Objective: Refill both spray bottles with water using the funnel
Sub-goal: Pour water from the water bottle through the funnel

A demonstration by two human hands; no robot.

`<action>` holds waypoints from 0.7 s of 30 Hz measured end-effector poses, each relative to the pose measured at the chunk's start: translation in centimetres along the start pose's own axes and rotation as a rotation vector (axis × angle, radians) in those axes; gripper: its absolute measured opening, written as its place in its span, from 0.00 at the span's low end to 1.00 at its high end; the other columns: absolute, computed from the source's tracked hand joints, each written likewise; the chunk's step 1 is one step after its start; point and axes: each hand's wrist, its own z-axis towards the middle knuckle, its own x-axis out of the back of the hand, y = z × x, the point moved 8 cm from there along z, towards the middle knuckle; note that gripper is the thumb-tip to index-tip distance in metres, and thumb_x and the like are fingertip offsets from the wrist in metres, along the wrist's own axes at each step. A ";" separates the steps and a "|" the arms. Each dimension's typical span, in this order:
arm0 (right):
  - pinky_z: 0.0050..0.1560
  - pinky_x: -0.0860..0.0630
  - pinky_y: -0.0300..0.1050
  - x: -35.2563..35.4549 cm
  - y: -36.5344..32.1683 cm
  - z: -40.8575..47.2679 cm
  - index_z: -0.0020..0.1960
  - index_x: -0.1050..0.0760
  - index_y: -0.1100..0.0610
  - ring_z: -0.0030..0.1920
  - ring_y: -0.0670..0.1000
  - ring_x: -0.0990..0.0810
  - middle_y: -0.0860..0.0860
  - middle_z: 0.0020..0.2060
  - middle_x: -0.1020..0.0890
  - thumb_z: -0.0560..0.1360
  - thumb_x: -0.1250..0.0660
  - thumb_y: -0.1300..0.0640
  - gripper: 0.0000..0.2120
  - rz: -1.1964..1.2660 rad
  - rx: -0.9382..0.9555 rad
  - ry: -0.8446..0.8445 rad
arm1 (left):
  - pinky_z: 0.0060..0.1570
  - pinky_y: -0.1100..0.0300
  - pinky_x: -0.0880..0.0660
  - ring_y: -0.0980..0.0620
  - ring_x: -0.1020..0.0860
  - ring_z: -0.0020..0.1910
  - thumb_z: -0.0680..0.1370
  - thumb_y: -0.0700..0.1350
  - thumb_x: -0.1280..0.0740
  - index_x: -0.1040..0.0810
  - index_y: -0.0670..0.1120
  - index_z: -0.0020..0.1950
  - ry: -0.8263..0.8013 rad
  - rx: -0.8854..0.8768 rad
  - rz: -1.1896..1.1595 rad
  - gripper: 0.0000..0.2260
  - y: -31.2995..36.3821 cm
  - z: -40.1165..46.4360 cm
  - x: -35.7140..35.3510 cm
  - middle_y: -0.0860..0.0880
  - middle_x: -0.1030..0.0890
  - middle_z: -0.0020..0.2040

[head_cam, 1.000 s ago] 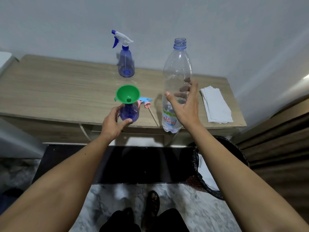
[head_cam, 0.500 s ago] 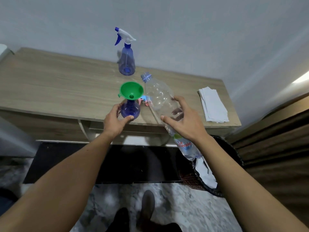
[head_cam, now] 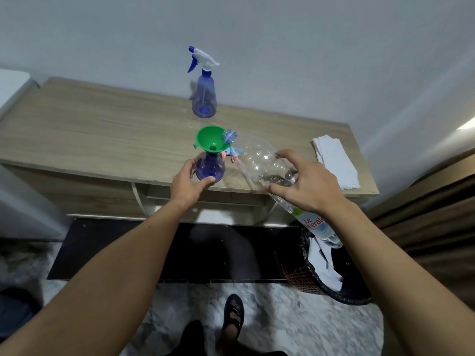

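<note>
A blue spray bottle [head_cam: 211,168] without its head stands near the front edge of the wooden table [head_cam: 102,140], a green funnel [head_cam: 210,139] in its neck. My left hand [head_cam: 189,181] grips this bottle's base. My right hand [head_cam: 305,185] holds a clear water bottle [head_cam: 259,160] tilted, its open mouth at the funnel's right rim and a little water lying in its belly. The removed pink and blue spray head [head_cam: 232,154] lies just behind, partly hidden. A second blue spray bottle [head_cam: 204,96], head on, stands at the back by the wall.
A stack of folded white tissues [head_cam: 334,160] lies at the table's right end. Below it on the floor stands a bin [head_cam: 331,278] lined with a black bag, paper inside. A dark mat lies under the table. My sandalled feet are at the bottom.
My right hand tipped the water bottle from upright down to the left, bringing its mouth to the funnel's rim. My left hand stayed on the spray bottle.
</note>
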 end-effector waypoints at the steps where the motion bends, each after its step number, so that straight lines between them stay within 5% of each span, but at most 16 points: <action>1: 0.47 0.28 0.46 0.2 -0.1 0.0 0.72 0.32 0.37 0.54 0.54 0.18 0.47 0.47 0.17 0.71 0.26 0.35 0.32 -0.010 -0.001 -0.007 | 0.73 0.47 0.25 0.50 0.19 0.67 0.69 0.52 0.15 0.25 0.56 0.74 -0.001 -0.001 0.001 0.36 0.0 0.0 0.0 0.51 0.16 0.67; 12: 0.54 0.22 0.50 1.1 -0.6 -0.1 0.73 0.31 0.38 0.59 0.56 0.18 0.47 0.48 0.18 0.72 0.27 0.35 0.32 -0.079 -0.006 -0.028 | 0.74 0.47 0.26 0.50 0.19 0.67 0.69 0.50 0.15 0.25 0.54 0.75 -0.027 -0.004 -0.009 0.36 -0.1 0.3 -0.1 0.49 0.17 0.68; 21: 0.48 0.26 0.49 1.1 0.3 0.6 0.72 0.33 0.37 0.59 0.57 0.18 0.48 0.52 0.15 0.70 0.29 0.32 0.33 -0.200 0.005 -0.009 | 0.75 0.47 0.26 0.49 0.20 0.69 0.70 0.48 0.15 0.26 0.53 0.75 -0.032 0.002 -0.008 0.36 -0.2 0.3 -0.3 0.48 0.18 0.69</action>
